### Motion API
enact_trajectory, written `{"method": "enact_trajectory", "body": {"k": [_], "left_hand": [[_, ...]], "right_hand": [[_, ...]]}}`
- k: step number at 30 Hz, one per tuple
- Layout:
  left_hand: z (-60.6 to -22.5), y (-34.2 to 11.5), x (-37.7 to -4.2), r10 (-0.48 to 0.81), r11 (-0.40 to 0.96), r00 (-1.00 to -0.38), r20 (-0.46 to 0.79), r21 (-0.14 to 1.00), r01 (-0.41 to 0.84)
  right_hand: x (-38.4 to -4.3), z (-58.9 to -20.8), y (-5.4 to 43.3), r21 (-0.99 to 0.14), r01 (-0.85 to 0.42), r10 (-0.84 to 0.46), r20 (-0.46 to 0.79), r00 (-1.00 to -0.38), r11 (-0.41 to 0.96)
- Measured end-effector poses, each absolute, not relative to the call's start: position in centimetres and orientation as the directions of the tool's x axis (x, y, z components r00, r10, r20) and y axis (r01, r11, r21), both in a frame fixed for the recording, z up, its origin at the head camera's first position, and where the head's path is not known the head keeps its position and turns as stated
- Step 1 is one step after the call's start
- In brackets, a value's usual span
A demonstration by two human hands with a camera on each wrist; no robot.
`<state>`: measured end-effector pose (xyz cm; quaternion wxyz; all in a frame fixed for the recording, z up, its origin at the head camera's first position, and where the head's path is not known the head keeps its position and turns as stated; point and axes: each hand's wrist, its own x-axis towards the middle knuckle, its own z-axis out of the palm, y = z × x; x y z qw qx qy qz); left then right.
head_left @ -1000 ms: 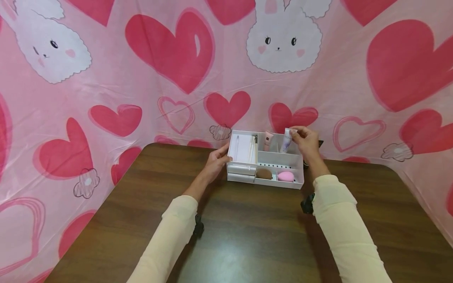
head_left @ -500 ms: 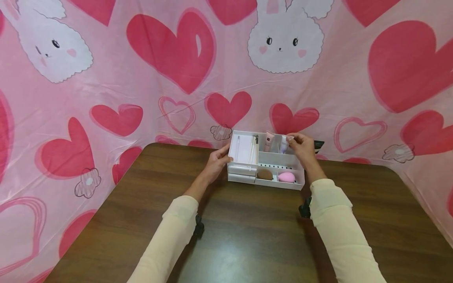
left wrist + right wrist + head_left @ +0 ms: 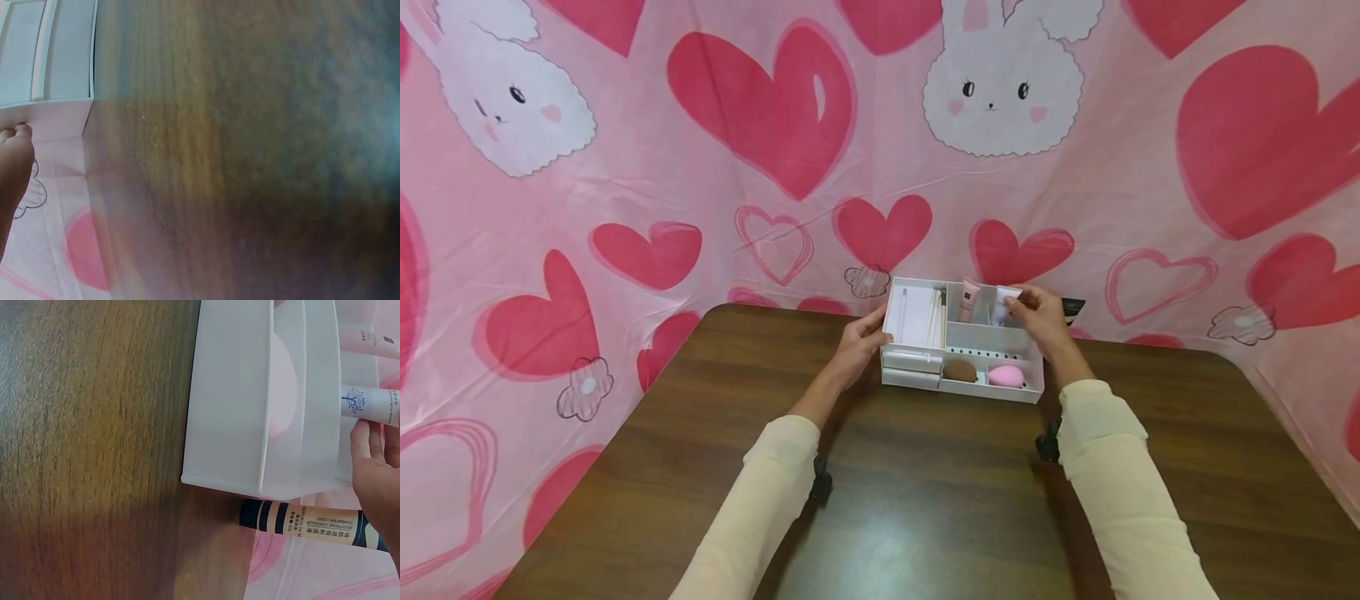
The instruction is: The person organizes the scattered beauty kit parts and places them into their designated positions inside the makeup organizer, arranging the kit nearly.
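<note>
A white makeup organizer [image 3: 994,337] rests on the wooden table near its back edge. My left hand [image 3: 856,346] holds its left side, the thumb at the front corner and fingers along the outer wall [image 3: 53,117]. In the back right compartment, my right hand [image 3: 1047,319] pinches a white squeeze tube [image 3: 1002,307] near its upper end; a blue tree print shows on this tube in the right wrist view. A pink squeeze tube [image 3: 968,300] stands in the neighbouring compartment. A brown makeup sponge [image 3: 959,371] and a pink makeup sponge [image 3: 1006,376] occupy the front compartments.
Thin sticks or brushes [image 3: 937,317] lie on the organizer's left top, above two drawers [image 3: 912,370]. A beige foundation tube with dark bands [image 3: 312,522] stands just right of the organizer. A pink heart-print cloth [image 3: 880,150] hangs behind the table [image 3: 895,483].
My right hand has lowered the white tube into its compartment and shifted slightly left, still pinching it. The dark end of the foundation tube shows more. My left hand stays put.
</note>
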<state>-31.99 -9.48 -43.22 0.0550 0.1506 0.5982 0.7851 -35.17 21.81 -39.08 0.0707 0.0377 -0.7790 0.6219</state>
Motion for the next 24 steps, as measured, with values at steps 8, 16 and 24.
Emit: {"method": "enact_trajectory", "body": {"k": [8,16,24], "left_hand": [[-43.4,-9.5,-32.1,0.261,-0.288,-0.951,0.166,0.954,0.087],[-43.4,-9.5,-32.1,0.275,-0.288,-0.944,0.182,0.952,0.100],[-43.4,-9.5,-32.1,0.271,-0.297,-0.944,0.187,0.949,0.102]], "right_hand": [[-35.4,-39.2,21.8,-0.969,-0.167,0.040,0.177,-0.983,0.182],[-35.4,-38.6,21.9,-0.958,-0.174,0.084,0.198,-0.977,0.229],[-34.5,-36.6,21.9,-0.962,-0.233,0.118,0.250,-0.961,0.144]]}}
